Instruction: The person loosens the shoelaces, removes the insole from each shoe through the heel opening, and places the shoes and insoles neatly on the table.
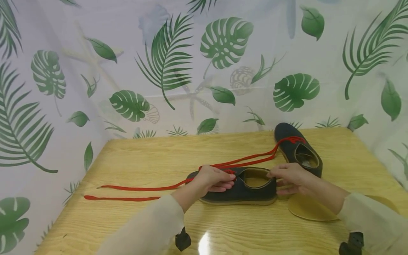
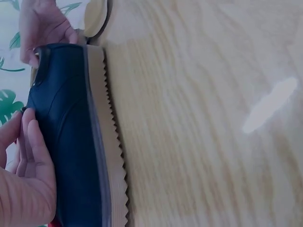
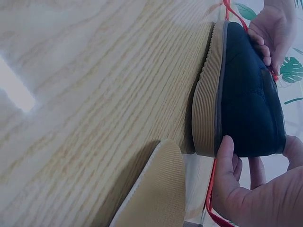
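A dark navy shoe [image 1: 242,194] with a tan sole lies flat on the table, toe to the left and opening upward. My left hand [image 1: 213,179] pinches the front edge of the opening, near the red shoelace [image 1: 137,188], whose two ends trail left. At the heel, my right hand [image 1: 291,177] holds the collar between thumb and fingers. In the left wrist view, the thumb and index finger of the left hand [image 2: 28,165] meet at the collar edge. From the right wrist view, fingers of the right hand [image 3: 255,189] wrap the heel [image 3: 251,137].
A second navy shoe [image 1: 287,136] stands behind at the right, its red laces [image 1: 248,158] running left across the wooden table [image 1: 143,156]. A tan insole [image 1: 310,209] lies under my right forearm. A leaf-print cloth [image 1: 178,117] hangs behind the table.
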Available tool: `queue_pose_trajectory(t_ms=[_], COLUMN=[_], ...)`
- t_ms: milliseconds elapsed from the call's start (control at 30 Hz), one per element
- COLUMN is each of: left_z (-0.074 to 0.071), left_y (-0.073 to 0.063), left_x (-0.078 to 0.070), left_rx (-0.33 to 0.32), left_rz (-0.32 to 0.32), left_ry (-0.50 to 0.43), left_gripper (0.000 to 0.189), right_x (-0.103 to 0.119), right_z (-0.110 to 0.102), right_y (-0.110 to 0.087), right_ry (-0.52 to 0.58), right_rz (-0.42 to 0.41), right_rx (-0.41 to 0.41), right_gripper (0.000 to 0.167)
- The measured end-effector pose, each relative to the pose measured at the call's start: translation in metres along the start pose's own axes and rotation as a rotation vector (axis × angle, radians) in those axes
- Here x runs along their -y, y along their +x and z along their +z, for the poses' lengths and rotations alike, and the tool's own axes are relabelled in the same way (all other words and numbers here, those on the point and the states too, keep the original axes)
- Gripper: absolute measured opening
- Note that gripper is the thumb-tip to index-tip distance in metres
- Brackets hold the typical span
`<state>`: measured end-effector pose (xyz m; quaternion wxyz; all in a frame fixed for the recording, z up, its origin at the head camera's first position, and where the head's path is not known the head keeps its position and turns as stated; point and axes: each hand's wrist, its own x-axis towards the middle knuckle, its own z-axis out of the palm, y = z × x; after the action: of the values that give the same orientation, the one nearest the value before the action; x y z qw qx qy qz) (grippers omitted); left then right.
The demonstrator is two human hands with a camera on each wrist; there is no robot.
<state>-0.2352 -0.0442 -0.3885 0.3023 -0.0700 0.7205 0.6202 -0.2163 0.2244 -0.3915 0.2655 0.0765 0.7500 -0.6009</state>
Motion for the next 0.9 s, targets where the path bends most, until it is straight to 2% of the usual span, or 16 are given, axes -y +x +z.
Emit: queue_pose_trajectory(t_ms=[67, 233, 333, 467, 600, 767, 900], left_z=[0.003, 0.008, 0.009, 0.011, 0.009, 0.003, 0.0], left_y=[-0.001, -0.002, 0.0, 0.003, 0.004, 0.003, 0.002], left_x=[0.002, 0.005, 0.008, 0.014, 0.024, 0.038, 0.045], left_rx=[-0.031, -0.054, -0.068, -0.08, -0.061, 0.003, 0.043], left_rz=[0.014, 0.059, 0.081, 0.143, 0.248, 0.388, 0.451], left_ry=[-0.007, 0.005, 0.033, 0.083, 0.086, 0.01, -0.023], left_gripper=[0.014, 0.012, 0.01, 0.011, 0.012, 0.01, 0.008], right_x=[0.0, 0.0, 0.0, 0.0, -0.001, 0.0, 0.0], right_z=[0.0, 0.0, 0.001, 0.002, 0.003, 0.003, 0.003], right_y=[0.0, 0.0, 0.0, 0.001, 0.001, 0.0, 0.001], right_ry=[0.001, 0.01, 0.018, 0.012, 0.003, 0.014, 0.023], right_rz=[-0.004, -0.009, -0.011, -0.014, -0.012, -0.001, 0.003], right_rx=[0.002, 0.013, 0.021, 0.014, 0.01, 0.008, 0.013], right_gripper=[0.02, 0.017, 0.016, 0.015, 0.015, 0.014, 0.013])
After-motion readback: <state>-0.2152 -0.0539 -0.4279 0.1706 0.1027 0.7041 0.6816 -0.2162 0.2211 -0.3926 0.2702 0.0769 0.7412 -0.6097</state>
